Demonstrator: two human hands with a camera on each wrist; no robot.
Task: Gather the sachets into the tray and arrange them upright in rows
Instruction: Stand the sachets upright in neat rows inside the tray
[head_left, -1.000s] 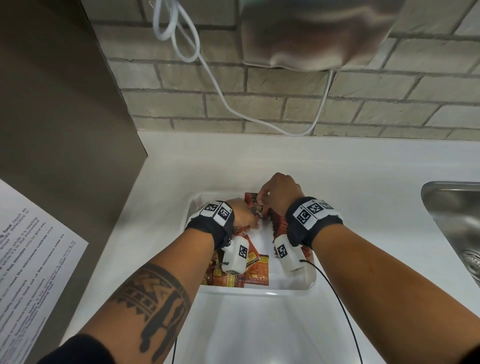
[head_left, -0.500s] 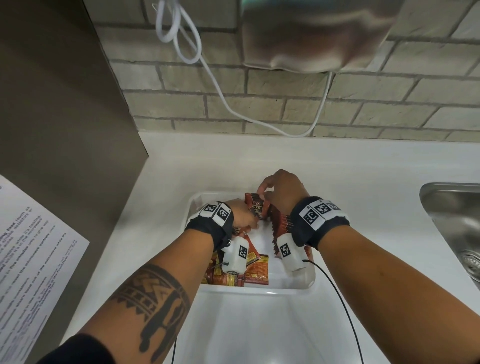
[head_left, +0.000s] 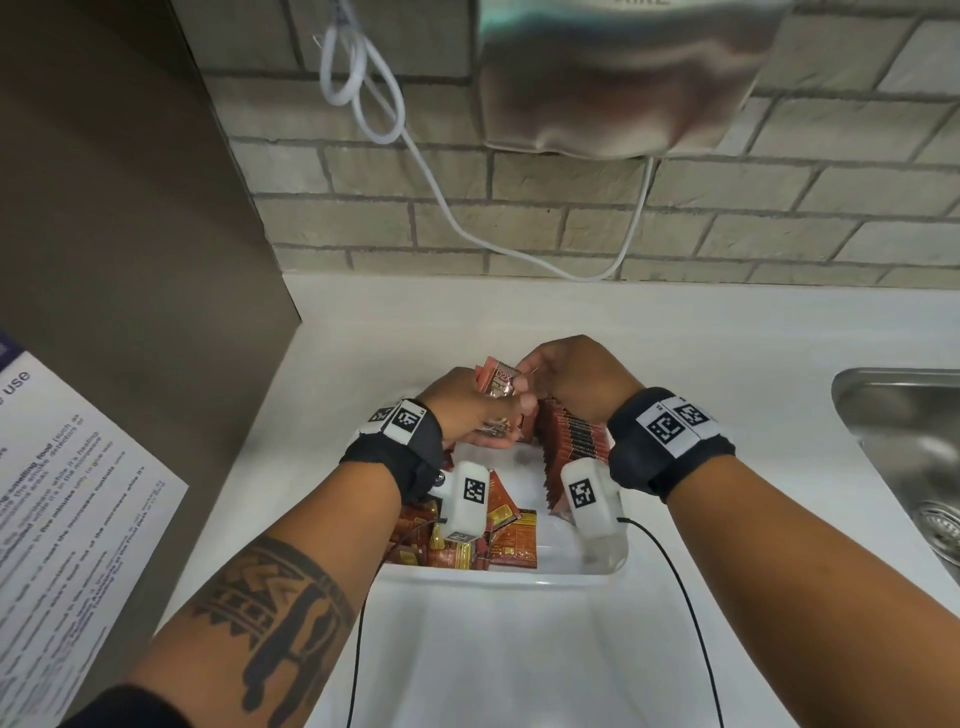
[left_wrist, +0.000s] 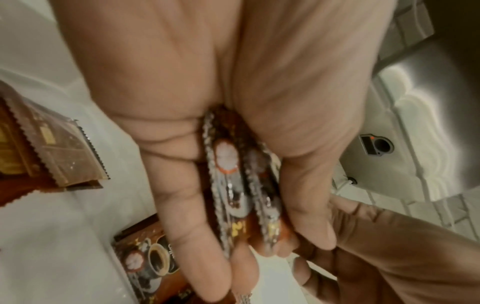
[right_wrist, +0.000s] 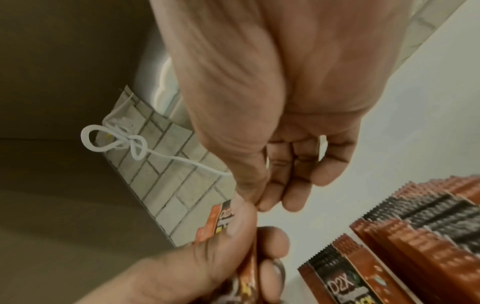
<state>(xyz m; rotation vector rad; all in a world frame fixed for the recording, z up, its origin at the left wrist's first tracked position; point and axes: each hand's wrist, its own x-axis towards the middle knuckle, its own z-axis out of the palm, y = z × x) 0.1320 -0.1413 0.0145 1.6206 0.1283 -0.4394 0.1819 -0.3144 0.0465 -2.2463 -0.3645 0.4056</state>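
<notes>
1. Tray (head_left: 519, 576): white, on the counter (head_left: 727, 364) below a brick wall. It holds all the sachets in view.
2. Row (head_left: 574, 439): sachets standing on edge along the tray's right side, packed face to face so each props up the next. In the right wrist view the row (right_wrist: 415, 236) shows serrated tops all facing one way.
3. Loose sachets (head_left: 511, 538): lying flat and overlapping in the tray's near left part, not yet stood up.
4. Bundle (head_left: 498, 384): a few sachets held above the far end of the tray, edges stacked together, likely so they can join the row as one block.
5. Left hand (head_left: 467, 410): fingers and thumb curled round the bundle; in the left wrist view the bundle (left_wrist: 241, 185) sits clamped between thumb and fingers, edge-on.
6. Right hand (head_left: 569, 379): just beside the left, fingers curled, thumb and fingertips meeting at the bundle's top corner. Whether it truly pinches a sachet or only touches it cannot be told.
7. Sink (head_left: 904, 447): steel, at the right, well apart from the tray.
8. Sheet (head_left: 67, 499): printed paper at the left.
</notes>
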